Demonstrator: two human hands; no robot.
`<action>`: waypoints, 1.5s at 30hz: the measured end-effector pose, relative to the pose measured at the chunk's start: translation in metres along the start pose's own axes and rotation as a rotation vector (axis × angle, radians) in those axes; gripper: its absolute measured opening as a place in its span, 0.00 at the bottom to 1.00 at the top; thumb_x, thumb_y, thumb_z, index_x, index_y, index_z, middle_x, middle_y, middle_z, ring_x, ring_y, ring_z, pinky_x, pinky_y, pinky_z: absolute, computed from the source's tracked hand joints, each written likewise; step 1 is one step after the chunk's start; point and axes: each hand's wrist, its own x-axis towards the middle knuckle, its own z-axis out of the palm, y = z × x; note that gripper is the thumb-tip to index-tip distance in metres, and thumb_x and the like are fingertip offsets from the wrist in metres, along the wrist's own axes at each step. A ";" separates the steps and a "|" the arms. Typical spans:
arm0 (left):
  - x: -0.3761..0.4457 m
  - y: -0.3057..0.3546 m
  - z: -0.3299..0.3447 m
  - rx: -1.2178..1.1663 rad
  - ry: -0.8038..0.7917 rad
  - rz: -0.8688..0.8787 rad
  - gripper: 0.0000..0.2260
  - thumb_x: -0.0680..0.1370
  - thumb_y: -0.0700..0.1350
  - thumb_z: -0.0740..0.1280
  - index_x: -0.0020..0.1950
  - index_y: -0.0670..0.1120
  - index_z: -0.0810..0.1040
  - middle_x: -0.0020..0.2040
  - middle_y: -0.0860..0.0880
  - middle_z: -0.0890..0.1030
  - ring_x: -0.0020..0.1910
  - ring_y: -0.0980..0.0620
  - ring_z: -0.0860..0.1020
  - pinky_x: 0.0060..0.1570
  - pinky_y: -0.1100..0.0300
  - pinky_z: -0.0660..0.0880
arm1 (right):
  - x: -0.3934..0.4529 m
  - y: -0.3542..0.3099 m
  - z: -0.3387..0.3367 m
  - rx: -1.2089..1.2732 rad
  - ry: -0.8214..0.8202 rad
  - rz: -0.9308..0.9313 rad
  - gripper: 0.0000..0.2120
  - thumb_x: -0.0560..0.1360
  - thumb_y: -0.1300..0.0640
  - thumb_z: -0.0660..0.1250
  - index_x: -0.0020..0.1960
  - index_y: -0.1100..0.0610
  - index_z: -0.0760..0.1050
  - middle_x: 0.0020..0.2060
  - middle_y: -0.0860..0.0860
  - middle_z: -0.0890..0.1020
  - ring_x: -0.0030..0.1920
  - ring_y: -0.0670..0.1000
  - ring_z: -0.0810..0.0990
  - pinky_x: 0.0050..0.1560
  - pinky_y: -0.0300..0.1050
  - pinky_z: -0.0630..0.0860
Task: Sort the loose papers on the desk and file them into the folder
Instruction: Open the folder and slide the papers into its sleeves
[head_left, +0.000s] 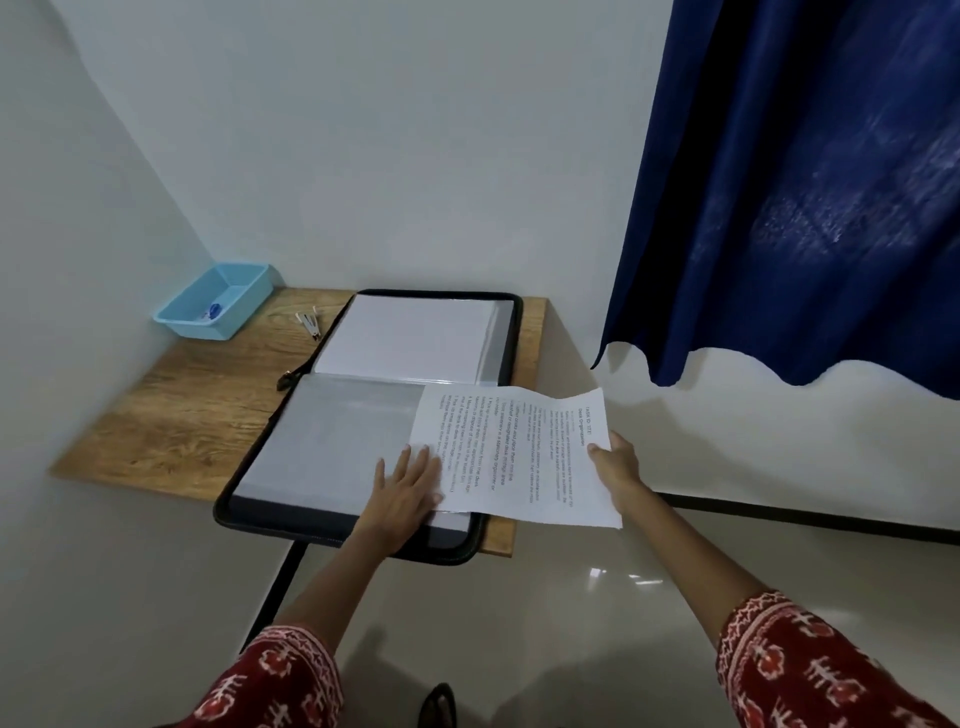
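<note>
fingers (610, 451) pinch printed sheet (511, 452) above open folder (332, 447).

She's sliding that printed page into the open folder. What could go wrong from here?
The page already looks crinkled; held at one edge by her right hand, it could crease or catch on the sleeve opening. The folder overhangs the desk at the near edge, so pressure from the flat left hand might tip it.

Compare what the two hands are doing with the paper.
The left hand lies flat, fingers straight, pressing the sheet onto the open folder. The right hand pinches the sheet's right edge, past the desk. The left is over the folder, the right beyond it. Both touch the same sheet.
</note>
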 end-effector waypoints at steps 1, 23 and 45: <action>0.002 -0.005 0.001 -0.004 0.024 0.021 0.50 0.62 0.69 0.18 0.77 0.47 0.46 0.78 0.47 0.45 0.76 0.44 0.44 0.72 0.42 0.45 | -0.002 -0.006 0.010 -0.004 -0.004 -0.008 0.12 0.79 0.64 0.57 0.60 0.60 0.74 0.57 0.56 0.79 0.48 0.54 0.78 0.47 0.44 0.74; 0.040 -0.047 0.003 -0.217 0.113 0.123 0.47 0.68 0.66 0.21 0.76 0.43 0.52 0.77 0.41 0.50 0.76 0.41 0.49 0.70 0.38 0.45 | -0.032 -0.046 0.131 -0.576 0.188 -0.281 0.12 0.81 0.60 0.54 0.46 0.63 0.75 0.44 0.55 0.78 0.42 0.53 0.76 0.37 0.42 0.69; 0.053 -0.117 0.004 -0.234 0.270 0.239 0.34 0.75 0.61 0.35 0.75 0.46 0.57 0.76 0.48 0.57 0.76 0.50 0.51 0.72 0.44 0.44 | -0.045 -0.100 0.179 -1.068 0.214 -0.311 0.09 0.78 0.62 0.57 0.42 0.61 0.73 0.42 0.53 0.75 0.45 0.53 0.75 0.42 0.39 0.69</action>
